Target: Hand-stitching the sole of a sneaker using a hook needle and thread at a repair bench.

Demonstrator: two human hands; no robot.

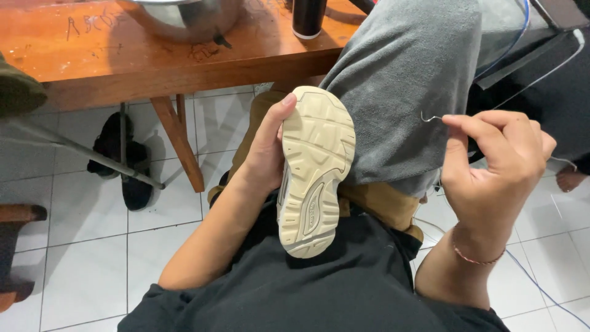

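resting against a raised knee in grey cloth, one small shoe, cream rubber sole turned up toward the camera, toe end uppermost and heel end low near the lap; its long axis runs nearly upright in the view, leaning a little to the right at the top. left hand: wrapped round the left edge of the shoe, thumb tip pressed on the sole's rim near the toe, the other fingers hidden behind the upper, so a closed hold on the shoe. right hand: raised to the right of the shoe and apart from it, thumb and forefinger pinched together on a thin hooked needle, whose curled tip points left toward the knee and the shoe's toe end. a fine pale thread appears to trail from that hand, though it is too thin to follow with certainty. the shoe thus lies to the left of and slightly below the needle tip, with the left hand already on it and the right hand the farther of the two. also present: a wooden table above left, a metal bowl and a dark cylinder standing on it, a pair of dark shoes on the white tiled floor beneath, a blue cable at right, a red cord bracelet on the right wrist.
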